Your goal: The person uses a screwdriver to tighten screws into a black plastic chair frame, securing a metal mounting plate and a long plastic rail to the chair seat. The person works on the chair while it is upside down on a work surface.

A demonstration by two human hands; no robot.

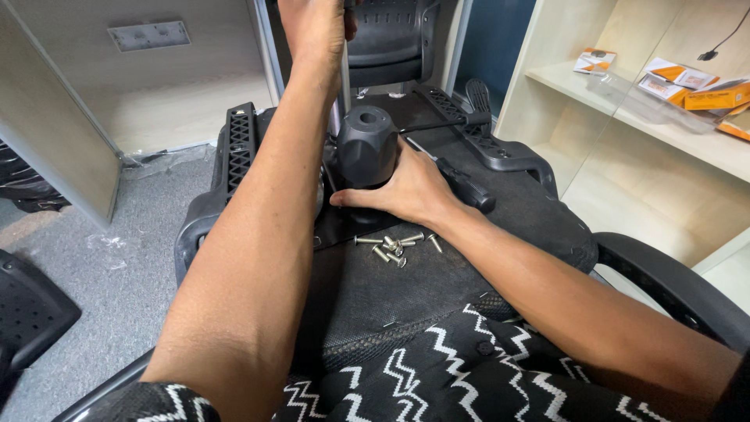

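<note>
An upturned black office chair seat [406, 273] lies in front of me. My right hand [410, 187] presses on the black mechanism housing [366, 144] mounted on the seat's underside, fingers wrapped around its base. My left hand [312, 27] reaches up at the top of the view and grips a silver metal rod [344, 74] rising from the mechanism. Several silver screws [394, 246] lie loose on the seat just below my right hand. A black-handled screwdriver [461, 184] rests on the seat behind my right wrist.
Black armrests [238, 148] flank the seat, with another [500, 144] on the right. A second chair arm [672, 285] curves at right. A wooden shelf [625, 101] holds orange and white boxes [703, 90]. Grey carpet [101, 266] and a desk panel are on the left.
</note>
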